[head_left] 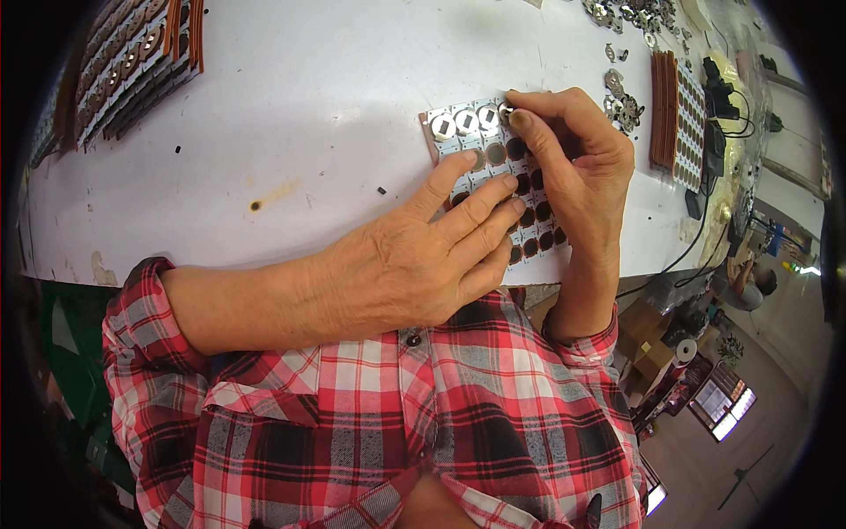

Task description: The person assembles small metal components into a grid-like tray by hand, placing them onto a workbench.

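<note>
from my end: left hand (405, 256) lies across the left of the board (531, 199) on the table (317, 97), fingers spread, touching it. visible nearer rows are bare dark circles. far row: three metal clips (466, 122) look seated; right hand (577, 145) pinches another piece (506, 113) just right of them. early, i'd judge; most circles left. loose metal bits (624, 112) far right. no readable brands, labels or writing.

White tabletop (300, 97) offers a wide passage between stacked circuit-board panels (132, 66) at left and the panel (535, 231) under the left hand (410, 260); the left forearm (256, 304) bars the near side, loose metal parts (623, 113) and another stack (677, 119) the right.
</note>
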`<state>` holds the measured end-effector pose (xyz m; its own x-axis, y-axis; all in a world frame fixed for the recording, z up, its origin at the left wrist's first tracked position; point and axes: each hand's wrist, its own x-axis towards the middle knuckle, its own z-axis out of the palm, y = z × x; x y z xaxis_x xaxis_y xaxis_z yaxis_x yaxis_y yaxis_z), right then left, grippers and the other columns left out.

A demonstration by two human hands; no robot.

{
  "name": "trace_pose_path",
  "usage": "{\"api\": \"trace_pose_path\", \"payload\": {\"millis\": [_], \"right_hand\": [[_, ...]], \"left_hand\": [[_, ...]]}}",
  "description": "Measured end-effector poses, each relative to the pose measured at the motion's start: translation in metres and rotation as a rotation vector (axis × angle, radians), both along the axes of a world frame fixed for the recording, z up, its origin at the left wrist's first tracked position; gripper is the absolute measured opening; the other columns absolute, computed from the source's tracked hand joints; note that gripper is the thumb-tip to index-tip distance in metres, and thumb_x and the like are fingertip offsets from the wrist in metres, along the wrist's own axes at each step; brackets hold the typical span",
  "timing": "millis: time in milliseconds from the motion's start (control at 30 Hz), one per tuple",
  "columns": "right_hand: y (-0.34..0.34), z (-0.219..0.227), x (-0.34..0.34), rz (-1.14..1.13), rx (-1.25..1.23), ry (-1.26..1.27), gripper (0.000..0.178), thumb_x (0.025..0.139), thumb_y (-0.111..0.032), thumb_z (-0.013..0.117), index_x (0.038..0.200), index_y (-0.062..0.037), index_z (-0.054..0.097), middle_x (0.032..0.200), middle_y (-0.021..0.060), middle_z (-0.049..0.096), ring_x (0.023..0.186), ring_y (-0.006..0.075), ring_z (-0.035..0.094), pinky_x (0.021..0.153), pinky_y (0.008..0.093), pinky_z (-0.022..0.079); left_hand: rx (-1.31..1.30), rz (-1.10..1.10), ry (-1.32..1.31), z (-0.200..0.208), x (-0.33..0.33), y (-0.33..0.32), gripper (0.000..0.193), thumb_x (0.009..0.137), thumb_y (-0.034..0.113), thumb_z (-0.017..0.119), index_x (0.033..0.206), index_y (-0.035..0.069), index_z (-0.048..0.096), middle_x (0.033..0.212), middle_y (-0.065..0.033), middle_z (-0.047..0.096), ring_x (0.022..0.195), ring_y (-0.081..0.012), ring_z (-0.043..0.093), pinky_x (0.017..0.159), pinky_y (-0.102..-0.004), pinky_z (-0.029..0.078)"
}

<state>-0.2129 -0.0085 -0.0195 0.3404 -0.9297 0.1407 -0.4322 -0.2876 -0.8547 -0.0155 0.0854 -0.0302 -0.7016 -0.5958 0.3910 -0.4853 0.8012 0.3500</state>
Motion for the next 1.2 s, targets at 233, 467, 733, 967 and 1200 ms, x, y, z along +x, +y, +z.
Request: {"api": "trace_pose_path", "payload": {"millis": [233,467,733,967,1200], "right_hand": [[0.006,0.003,0.005,-0.099,0.138,0.049,0.02,0.095,0.001,0.078,0.115,0.0024,0.075,0.09,-0.0002,0.073,0.079,0.0029,0.062,0.068,0.0175,0.049],[0.013,0.006,0.007,-0.119,0.12,-0.028,0.018,0.093,0.004,0.078,0.111,0.0022,0.073,0.09,0.0006,0.074,0.079,0.004,0.066,0.067,0.0179,0.05],[0.014,0.005,0.014,-0.18,0.158,-0.117,0.013,0.093,0.003,0.079,0.105,0.0023,0.076,0.087,0.0006,0.074,0.076,0.0041,0.066,0.065,0.0166,0.049],[0.003,0.0,0.007,-0.045,-0.073,0.086,0.009,0.092,0.005,0.076,0.1,0.0006,0.076,0.082,-0.0019,0.067,0.067,0.0022,0.057,0.058,0.0186,0.04],[-0.006,0.003,-0.002,0.102,-0.085,0.121,0.016,0.088,0.009,0.072,0.101,-0.0001,0.075,0.084,-0.0004,0.065,0.065,0.0031,0.054,0.056,0.0209,0.04]], "left_hand": [[0.026,-0.01,-0.005,0.001,0.001,-0.001,0.032,0.091,0.018,0.068,0.118,0.0,0.068,0.137,-0.0221,0.068,0.136,-0.0372,0.06,0.117,-0.0647,0.041],[0.029,-0.01,-0.009,0.003,0.0,-0.001,0.032,0.092,0.019,0.067,0.118,0.001,0.069,0.137,-0.022,0.068,0.136,-0.0377,0.06,0.117,-0.0662,0.04],[0.04,-0.02,-0.05,0.004,0.003,0.0,0.031,0.093,0.019,0.066,0.119,0.002,0.07,0.138,-0.0226,0.068,0.138,-0.039,0.06,0.117,-0.068,0.04],[0.044,-0.02,-0.042,0.004,0.0,0.002,0.031,0.094,0.02,0.064,0.118,0.002,0.07,0.139,-0.024,0.068,0.138,-0.0408,0.06,0.117,-0.0703,0.039],[0.065,-0.055,-0.132,0.014,0.0,-0.001,0.033,0.093,0.02,0.063,0.12,0.0,0.068,0.14,-0.0278,0.065,0.139,-0.0447,0.058,0.116,-0.0734,0.039]]}}
